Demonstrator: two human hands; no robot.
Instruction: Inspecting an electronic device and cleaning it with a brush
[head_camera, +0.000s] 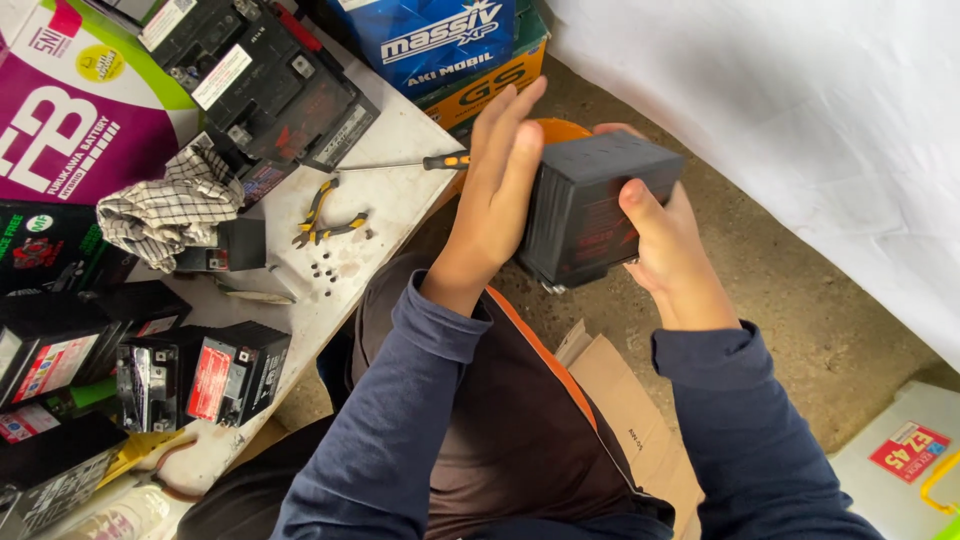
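I hold a small black box-shaped battery (590, 205) up in front of me, tilted. My right hand (665, 235) grips its right side, thumb on the front face. My left hand (498, 185) lies flat against its left side with the fingers straight and apart. An orange round thing (560, 128) shows just behind the battery, mostly hidden.
A white bench (395, 175) at the left carries several black batteries (265, 85), a checked cloth (170, 205), yellow-handled pliers (328, 218), a screwdriver (415, 163), small black caps (322, 270). Coloured cartons (445, 45) stand behind. Cardboard (625, 415) lies on the concrete floor; a white sheet (800, 120) hangs at right.
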